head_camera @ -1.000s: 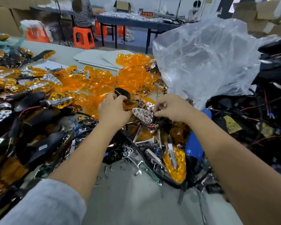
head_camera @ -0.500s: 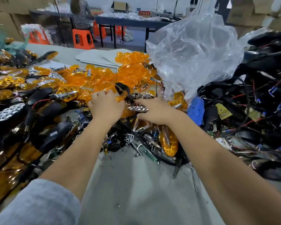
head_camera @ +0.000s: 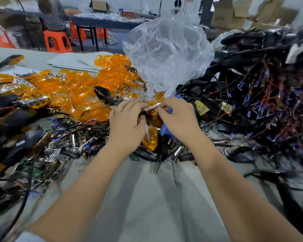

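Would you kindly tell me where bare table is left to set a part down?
The widest bare tabletop lies between your forearms, bordered by the chrome heap left and the wire harness pile right. A strip lies beyond the orange lenses. Around the left hand and right hand, gripping a lamp part, it is crowded.

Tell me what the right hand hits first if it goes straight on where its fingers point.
Its fingers point left: the right hand would probably first push the small silvery strip it pinches into the dark amber part that the left hand grips. Blur leaves depth unsure.
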Available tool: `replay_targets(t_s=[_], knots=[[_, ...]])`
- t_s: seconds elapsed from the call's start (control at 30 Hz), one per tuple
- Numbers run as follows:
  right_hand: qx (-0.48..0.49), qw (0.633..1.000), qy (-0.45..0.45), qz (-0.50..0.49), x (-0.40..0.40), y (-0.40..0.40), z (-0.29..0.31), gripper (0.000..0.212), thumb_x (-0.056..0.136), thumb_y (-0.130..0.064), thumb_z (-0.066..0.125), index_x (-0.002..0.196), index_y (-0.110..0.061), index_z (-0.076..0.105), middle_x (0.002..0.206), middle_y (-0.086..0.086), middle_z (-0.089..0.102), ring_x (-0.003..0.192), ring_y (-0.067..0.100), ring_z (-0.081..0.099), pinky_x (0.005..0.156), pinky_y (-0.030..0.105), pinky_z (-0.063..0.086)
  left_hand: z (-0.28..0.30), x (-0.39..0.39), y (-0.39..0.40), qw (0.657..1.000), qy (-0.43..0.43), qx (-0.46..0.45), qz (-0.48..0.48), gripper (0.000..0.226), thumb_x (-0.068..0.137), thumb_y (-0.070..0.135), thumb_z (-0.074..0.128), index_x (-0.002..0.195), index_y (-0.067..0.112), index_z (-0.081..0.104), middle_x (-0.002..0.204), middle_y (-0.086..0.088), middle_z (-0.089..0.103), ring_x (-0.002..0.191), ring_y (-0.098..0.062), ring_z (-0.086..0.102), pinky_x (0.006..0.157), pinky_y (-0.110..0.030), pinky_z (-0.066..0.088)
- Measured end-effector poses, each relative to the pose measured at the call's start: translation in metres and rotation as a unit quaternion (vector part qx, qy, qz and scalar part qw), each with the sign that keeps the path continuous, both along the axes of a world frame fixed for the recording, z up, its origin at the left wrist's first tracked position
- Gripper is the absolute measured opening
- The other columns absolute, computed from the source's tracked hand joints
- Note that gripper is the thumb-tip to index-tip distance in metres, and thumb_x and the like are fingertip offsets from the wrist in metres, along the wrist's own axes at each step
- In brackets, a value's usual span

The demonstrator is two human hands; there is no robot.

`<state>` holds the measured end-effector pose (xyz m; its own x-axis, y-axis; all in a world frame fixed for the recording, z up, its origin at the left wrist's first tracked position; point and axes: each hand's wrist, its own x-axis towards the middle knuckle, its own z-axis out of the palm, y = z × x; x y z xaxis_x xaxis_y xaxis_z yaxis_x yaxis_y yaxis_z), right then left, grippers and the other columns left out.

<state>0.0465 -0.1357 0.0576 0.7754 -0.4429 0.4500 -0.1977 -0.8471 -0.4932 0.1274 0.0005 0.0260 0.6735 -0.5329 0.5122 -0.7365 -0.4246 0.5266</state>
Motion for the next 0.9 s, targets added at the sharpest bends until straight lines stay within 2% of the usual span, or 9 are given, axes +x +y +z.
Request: replay_targets(t_s=[0.13, 0.27, 0.4, 0.5, 0.57, 0.67, 0.73, 0.8, 0.9], knots=[[-0.043, 0.984, 0.025, -0.171, -0.041, -0.049, -0.002, 0.021, 0.092, -0.024, 0.056, 0.104, -0.021, 0.074, 0.112, 0.006, 0.067, 0.108, 0.028, 0.057, 0.091, 0.040, 0.043, -0.001, -0.054, -0.026, 0.990, -0.064, 0.038, -0.120, 0.031, 0.087, 0.023, 0.053, 0.112, 0.026, 0.071, 0.135, 0.008, 0.061, 0.137, -0.021, 0.042, 0.110, -0.043, 0.019], [0.011, 0.959, -0.011, -0.284, -0.075, -0.089, -0.006, 0.030, 0.092, -0.020, 0.057, 0.120, -0.019, 0.065, 0.128, 0.012, 0.049, 0.117, 0.033, 0.047, 0.100, 0.046, 0.042, -0.007, -0.061, -0.043, 0.951, -0.115, 0.253, -0.137, 0.041, 0.098, 0.052, 0.038, 0.134, 0.043, 0.056, 0.160, 0.010, 0.032, 0.149, -0.023, 0.022, 0.117, -0.053, 0.008], [0.091, 0.971, -0.005, -0.222, -0.080, -0.108, -0.010, 0.038, 0.095, -0.019, 0.054, 0.131, -0.030, 0.057, 0.127, 0.008, 0.044, 0.085, 0.022, 0.057, 0.076, 0.037, 0.051, -0.014, -0.041, -0.049, 0.941, -0.089, 0.312, -0.098, 0.038, 0.103, 0.052, 0.033, 0.136, 0.050, 0.050, 0.164, 0.018, 0.014, 0.150, -0.024, 0.020, 0.117, -0.058, 0.007], [0.094, 0.977, 0.044, -0.188, -0.070, -0.111, -0.017, 0.046, 0.094, -0.022, 0.056, 0.139, -0.034, 0.052, 0.134, 0.011, 0.042, 0.110, 0.030, 0.053, 0.094, 0.042, 0.049, -0.017, -0.039, -0.053, 0.948, -0.086, 0.293, -0.086, 0.037, 0.103, 0.047, 0.034, 0.136, 0.049, 0.050, 0.164, 0.019, 0.015, 0.148, -0.025, 0.024, 0.116, -0.060, 0.010], [0.098, 0.970, 0.102, -0.199, -0.062, -0.115, -0.022, 0.048, 0.095, -0.028, 0.054, 0.143, -0.033, 0.048, 0.145, 0.013, 0.036, 0.131, 0.034, 0.037, 0.104, 0.042, 0.041, -0.018, -0.037, -0.055, 0.952, -0.084, 0.286, -0.074, 0.037, 0.104, 0.046, 0.033, 0.137, 0.049, 0.049, 0.164, 0.020, 0.015, 0.148, -0.024, 0.026, 0.116, -0.059, 0.010], [0.069, 0.956, 0.148, -0.242, -0.055, -0.118, -0.024, 0.048, 0.099, -0.036, 0.051, 0.146, -0.027, 0.048, 0.152, 0.009, 0.034, 0.138, 0.033, 0.028, 0.106, 0.044, 0.034, -0.018, -0.034, -0.058, 0.954, -0.077, 0.280, -0.070, 0.038, 0.104, 0.047, 0.031, 0.138, 0.050, 0.047, 0.164, 0.020, 0.014, 0.148, -0.024, 0.026, 0.117, -0.059, 0.009], [0.065, 0.959, 0.081, -0.265, -0.053, -0.115, -0.022, 0.045, 0.101, -0.034, 0.050, 0.145, -0.021, 0.049, 0.151, 0.005, 0.040, 0.136, 0.030, 0.034, 0.109, 0.046, 0.030, -0.017, -0.032, -0.059, 0.954, -0.075, 0.280, -0.072, 0.038, 0.104, 0.047, 0.030, 0.139, 0.050, 0.046, 0.164, 0.020, 0.014, 0.148, -0.024, 0.026, 0.116, -0.058, 0.009], [0.104, 0.954, -0.084, -0.269, -0.053, -0.110, -0.018, 0.039, 0.102, -0.022, 0.052, 0.140, -0.015, 0.055, 0.140, 0.004, 0.050, 0.120, 0.018, 0.050, 0.106, 0.041, 0.037, -0.018, -0.030, -0.059, 0.955, -0.073, 0.278, -0.071, 0.038, 0.104, 0.048, 0.030, 0.138, 0.051, 0.046, 0.164, 0.021, 0.014, 0.147, -0.023, 0.027, 0.116, -0.058, 0.010], [0.180, 0.907, -0.290, -0.249, -0.060, -0.107, -0.001, 0.030, 0.099, -0.009, 0.054, 0.128, -0.007, 0.063, 0.121, 0.002, 0.055, 0.089, -0.012, 0.056, 0.079, 0.004, 0.042, -0.018, -0.030, -0.058, 0.960, -0.070, 0.266, -0.057, 0.037, 0.104, 0.045, 0.032, 0.137, 0.050, 0.049, 0.164, 0.020, 0.016, 0.145, -0.025, 0.030, 0.116, -0.057, 0.012]])
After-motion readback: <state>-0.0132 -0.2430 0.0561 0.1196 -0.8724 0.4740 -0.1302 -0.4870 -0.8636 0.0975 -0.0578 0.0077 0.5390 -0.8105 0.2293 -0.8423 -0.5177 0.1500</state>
